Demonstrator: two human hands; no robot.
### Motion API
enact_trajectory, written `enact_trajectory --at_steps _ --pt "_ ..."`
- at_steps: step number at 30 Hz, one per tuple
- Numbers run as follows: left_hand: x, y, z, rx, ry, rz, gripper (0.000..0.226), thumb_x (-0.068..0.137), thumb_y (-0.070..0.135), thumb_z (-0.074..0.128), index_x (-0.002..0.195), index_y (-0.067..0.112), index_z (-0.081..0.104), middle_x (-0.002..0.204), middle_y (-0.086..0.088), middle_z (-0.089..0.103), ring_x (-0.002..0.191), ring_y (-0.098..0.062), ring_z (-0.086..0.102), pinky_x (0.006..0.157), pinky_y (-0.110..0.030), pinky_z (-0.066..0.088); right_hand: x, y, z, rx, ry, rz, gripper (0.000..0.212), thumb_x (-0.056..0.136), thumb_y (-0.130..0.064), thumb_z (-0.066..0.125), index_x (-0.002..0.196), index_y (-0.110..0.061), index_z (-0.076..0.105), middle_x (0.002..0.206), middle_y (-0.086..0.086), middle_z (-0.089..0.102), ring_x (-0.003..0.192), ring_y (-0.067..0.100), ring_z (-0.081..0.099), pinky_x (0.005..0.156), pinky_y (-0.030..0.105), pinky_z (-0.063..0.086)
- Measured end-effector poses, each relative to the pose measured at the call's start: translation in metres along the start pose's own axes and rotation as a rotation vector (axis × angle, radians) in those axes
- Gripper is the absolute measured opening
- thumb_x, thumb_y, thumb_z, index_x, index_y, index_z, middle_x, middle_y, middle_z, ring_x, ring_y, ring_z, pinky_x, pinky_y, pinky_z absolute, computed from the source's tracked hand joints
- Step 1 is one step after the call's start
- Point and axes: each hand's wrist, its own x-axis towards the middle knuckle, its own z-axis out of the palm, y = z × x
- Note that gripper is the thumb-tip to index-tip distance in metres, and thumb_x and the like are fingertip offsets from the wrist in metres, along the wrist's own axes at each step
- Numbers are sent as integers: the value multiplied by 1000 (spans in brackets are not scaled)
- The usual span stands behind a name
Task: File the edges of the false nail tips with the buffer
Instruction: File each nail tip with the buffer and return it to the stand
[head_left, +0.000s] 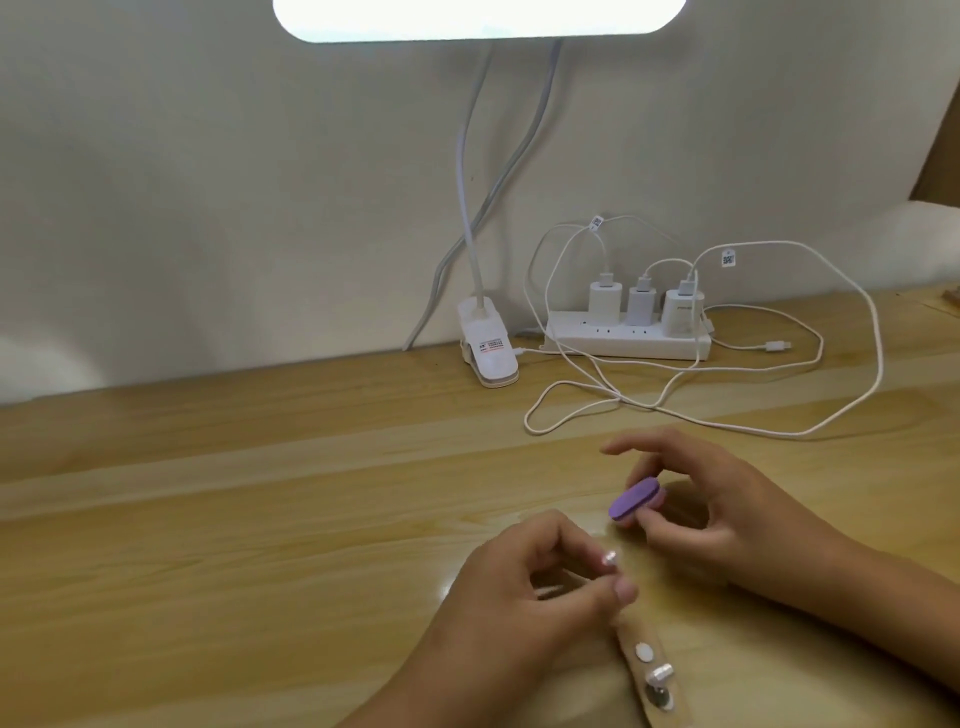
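My right hand (717, 514) holds a small purple buffer (635, 500) between thumb and fingers, its index finger stretched out to the left. My left hand (524, 597) pinches a small clear false nail tip (765, 558) between thumb and fingertips, just below and left of the buffer. The two are a short way apart. Under my left thumb a tan strip (657, 670) lies on the wooden desk (234, 519), carrying a white pad and two more nail tips.
A white power strip (628, 340) with three chargers sits at the back against the wall. Its white cables (727, 415) loop across the desk just beyond my hands. A clip lamp base (127, 351) stands left of the strip, its lit head overhead.
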Motion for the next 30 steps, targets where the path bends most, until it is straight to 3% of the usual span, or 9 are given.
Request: enact_trajectory --at_steps 3,6,8,11,13,18,21,24,30 --pt "1 2 -5 -92 34 6 19 65 43 77 81 35 71 75 3 73 72 -8 63 70 -15 46 2 -10 5 249 119 -12 21 84 -30 76 94 -44 63 99 -9 68 90 12 67 81 26 54" --pt "1 1 -7 -81 46 19 15 71 36 75 85 34 77 78 8 73 74 -3 64 72 -14 47 -2 -23 12 468 145 -5 19 71 -35 76 82 -33 59 101 -3 71 97 13 68 82 20 52" --pt "1 1 -6 -47 48 41 14 74 35 74 86 32 79 83 7 73 77 0 64 72 -13 46 -6 -30 17 383 114 -94 18 75 -33 70 89 -34 59 103 -4 69 101 16 67 87 23 50" --pt "0 0 -6 -5 33 77 11 81 35 71 87 30 78 83 7 73 80 -3 64 72 -15 45 -9 -31 18 256 82 -149 38 82 -15 67 109 -41 63 106 -13 69 107 11 64 93 22 47" --pt "0 1 -6 -3 38 87 13 84 37 69 91 30 77 81 8 74 82 -6 64 74 -17 45 -10 -31 15 210 88 -178 40 83 -13 66 115 -38 68 110 -13 69 109 12 63 94 21 46" --pt "0 2 -6 -14 37 105 18 86 48 61 91 37 74 78 9 74 77 2 60 71 -14 40 -10 -30 17 68 109 -316 31 85 -18 59 114 -24 68 113 -13 66 113 16 60 95 26 46" --pt "0 2 -6 -47 60 105 17 85 45 64 90 34 75 76 8 73 77 2 61 73 -12 41 -10 -30 19 -3 154 -352 27 86 -14 60 111 -20 68 112 -12 66 111 16 61 93 33 47" --pt "0 3 -6 -49 63 121 14 86 41 65 88 32 76 74 8 73 76 3 61 72 -10 41 -10 -29 20 -109 154 -461 25 89 -14 57 112 -17 67 117 -9 65 112 14 61 93 30 47" --pt "2 2 -7 -73 110 122 13 79 47 72 83 36 76 68 10 70 71 2 60 68 -11 41 -10 -25 23 -66 163 -480 25 92 -14 59 114 -23 66 124 -4 63 117 16 61 96 28 48"
